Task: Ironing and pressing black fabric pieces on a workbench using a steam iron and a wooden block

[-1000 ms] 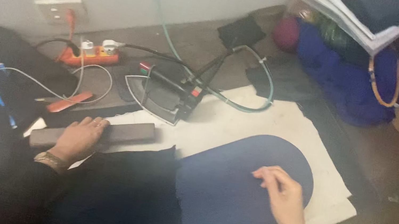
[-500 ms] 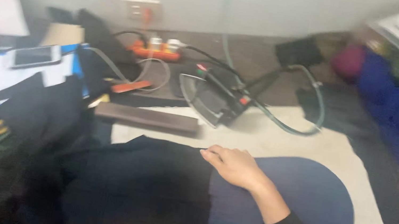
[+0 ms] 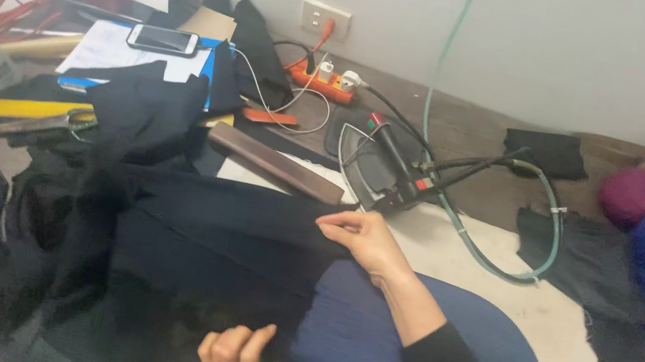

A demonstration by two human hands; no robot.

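Right hand [image 3: 361,238]: fingers curled, pinching the upper edge of the dark fabric [image 3: 179,253].
Left hand [image 3: 236,360]: clenched on the fabric's lower edge.
Fabric: spread over a blue pressing board [image 3: 434,348].
Behind: 1 iron [image 3: 387,161], a dark wooden block [image 3: 277,163].

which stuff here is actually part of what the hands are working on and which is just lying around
In hand:
right hand and left hand, both gripping the dark garment
blue pressing pad under it
iron close by

Lying about:
phone
power strip
yellow ruler
wooden block
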